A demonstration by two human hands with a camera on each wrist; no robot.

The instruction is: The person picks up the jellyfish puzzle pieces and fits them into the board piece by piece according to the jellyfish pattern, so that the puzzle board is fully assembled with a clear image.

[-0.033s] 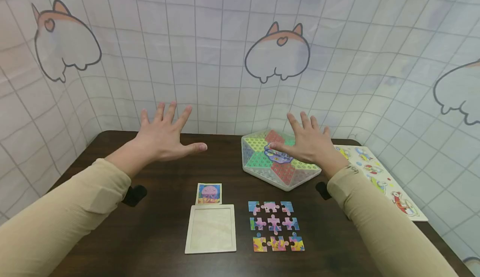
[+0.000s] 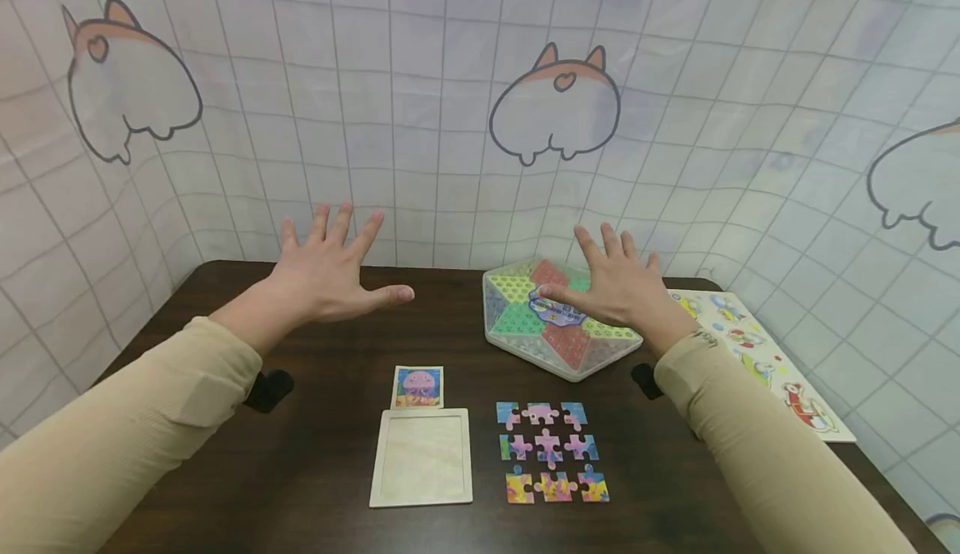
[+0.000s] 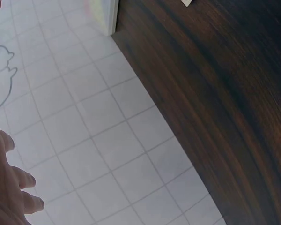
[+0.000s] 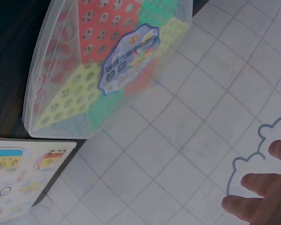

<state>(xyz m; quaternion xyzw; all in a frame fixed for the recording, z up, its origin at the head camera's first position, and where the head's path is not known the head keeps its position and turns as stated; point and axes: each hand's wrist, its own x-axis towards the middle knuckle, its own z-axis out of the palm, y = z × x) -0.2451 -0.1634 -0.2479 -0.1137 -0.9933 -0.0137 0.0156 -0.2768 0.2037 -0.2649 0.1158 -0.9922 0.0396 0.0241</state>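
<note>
Both hands are held up above the far part of the table, fingers straight and spread, holding nothing. My left hand (image 2: 322,279) is raised over the table's back left. My right hand (image 2: 615,283) is raised in front of the hexagonal Chinese checkers box (image 2: 517,337), hiding part of it in the head view. Nearer to me lies a pale square puzzle tray (image 2: 422,459) with a bare recess. A small jellyfish picture card (image 2: 418,387) touches its far edge. To the tray's right, loose jigsaw pieces (image 2: 548,447) are laid out in three rows, apart from one another.
A white board with cartoon pictures (image 2: 787,379) lies at the right side of the dark wooden table (image 2: 315,454). Behind the table hangs a white checked curtain (image 2: 435,121) with animal drawings. Black wrist mounts (image 2: 268,391) show beneath both sleeves.
</note>
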